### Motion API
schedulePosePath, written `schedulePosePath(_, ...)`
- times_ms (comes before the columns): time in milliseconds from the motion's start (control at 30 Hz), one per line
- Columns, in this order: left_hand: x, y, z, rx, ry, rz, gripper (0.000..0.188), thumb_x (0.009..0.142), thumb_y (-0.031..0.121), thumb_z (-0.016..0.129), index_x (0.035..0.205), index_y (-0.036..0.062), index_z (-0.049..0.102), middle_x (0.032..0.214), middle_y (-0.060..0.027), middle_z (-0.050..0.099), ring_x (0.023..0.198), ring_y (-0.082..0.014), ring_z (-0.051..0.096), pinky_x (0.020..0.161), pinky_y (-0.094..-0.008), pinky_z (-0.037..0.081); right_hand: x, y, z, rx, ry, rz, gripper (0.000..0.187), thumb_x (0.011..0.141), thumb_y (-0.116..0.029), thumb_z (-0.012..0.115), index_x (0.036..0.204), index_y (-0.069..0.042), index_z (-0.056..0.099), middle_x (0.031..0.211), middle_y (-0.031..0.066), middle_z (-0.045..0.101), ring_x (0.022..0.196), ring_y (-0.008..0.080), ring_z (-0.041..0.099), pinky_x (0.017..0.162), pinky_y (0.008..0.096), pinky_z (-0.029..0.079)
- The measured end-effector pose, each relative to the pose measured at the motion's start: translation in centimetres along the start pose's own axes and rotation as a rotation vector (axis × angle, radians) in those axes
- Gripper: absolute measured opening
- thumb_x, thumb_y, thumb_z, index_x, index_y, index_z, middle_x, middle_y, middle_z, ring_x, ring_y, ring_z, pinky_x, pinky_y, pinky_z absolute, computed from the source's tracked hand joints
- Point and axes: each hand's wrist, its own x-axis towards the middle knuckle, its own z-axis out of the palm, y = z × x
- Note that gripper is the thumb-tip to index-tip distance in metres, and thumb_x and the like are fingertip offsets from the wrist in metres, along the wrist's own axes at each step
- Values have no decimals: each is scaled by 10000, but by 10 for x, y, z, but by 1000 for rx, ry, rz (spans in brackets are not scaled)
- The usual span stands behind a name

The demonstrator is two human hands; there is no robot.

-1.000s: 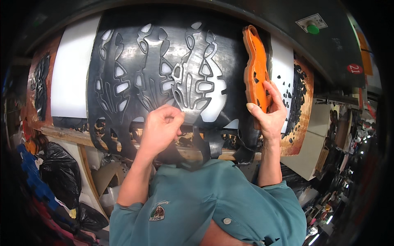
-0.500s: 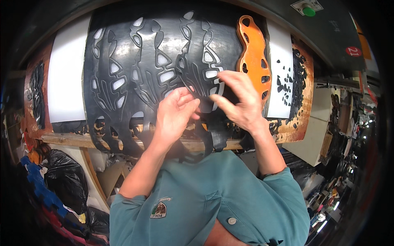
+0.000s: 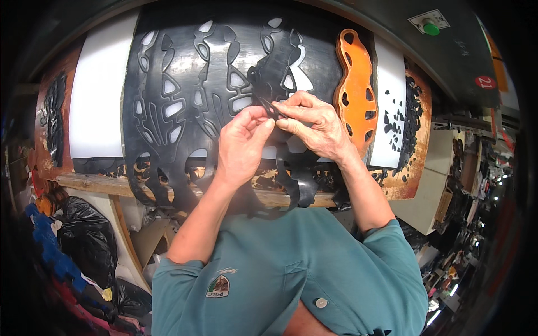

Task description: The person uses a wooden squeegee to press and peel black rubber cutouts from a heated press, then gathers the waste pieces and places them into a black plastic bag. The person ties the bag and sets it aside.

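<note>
A large black sheet [image 3: 322, 42], which looks like rubber or leather, lies before me with several rows of cut outlines and small openings. Near its middle, a thin black cut-out piece [image 3: 259, 78] is partly lifted out. My left hand [image 3: 242, 143] pinches its near end between thumb and fingers. Close against it, my right hand [image 3: 318, 124] grips the same piece, fingertips almost touching the left ones. White backing shows through the gap [image 3: 301, 70] beyond my right hand. To the right rests an orange sole-shaped cutting die [image 3: 358, 75] with several holes.
White board [image 3: 103, 84] shows at both sides of the sheet. Black scraps [image 3: 413, 109] are scattered at the right, and black strips [image 3: 54, 120] lie far left. A wooden edge [image 3: 92, 183] runs along the front. Overhead is a dark machine beam with a green button [image 3: 430, 29].
My right hand has come in to the left and closed on the black piece beside my left hand. The piece has been lifted partly out, exposing more white backing.
</note>
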Motion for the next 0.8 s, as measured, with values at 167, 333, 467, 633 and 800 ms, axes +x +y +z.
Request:
schedulePosePath(167,2,2,3,30,37,-10,234,1048,31,656,1273,-32,663,1128,-52,725,997,-82,656,897,-249,541,8,13,5,79,59,-96,309,972,-121,765,1275,-55,773,948,72,712,855,167,676,746,294,542)
schedulePosePath(333,-4,3,3,39,96,43,219,1052,41,660,1262,-18,678,1109,-54,746,945,-70,655,851,-226,533,11,20,-16,343,419,253,219,1057,-206,694,956,-29,774,838,44,711,663,118,620,634,275,502)
schedulePosePath(467,-21,7,-22,99,195,20,213,1060,55,654,1261,-10,684,1105,-63,758,961,-83,684,865,-229,549,4,47,-88,571,740,267,293,1076,-240,677,831,-81,701,753,12,673,599,67,558,570,223,436)
schedulePosePath(633,-42,27,-67,10,282,50,216,1068,26,618,1272,-29,664,1129,-97,749,1030,-161,728,964,-316,592,4,92,-192,-22,956,253,211,1027,-233,737,1074,-33,784,759,47,685,699,125,644,692,275,531)
schedulePosePath(800,-63,65,-68,-17,364,110,222,1068,46,627,1267,-45,660,1141,-109,749,1033,-165,728,971,-310,583,17,27,-155,-466,1012,73,400,998,-177,755,1356,-8,697,1187,112,729,994,182,700,920,303,572)
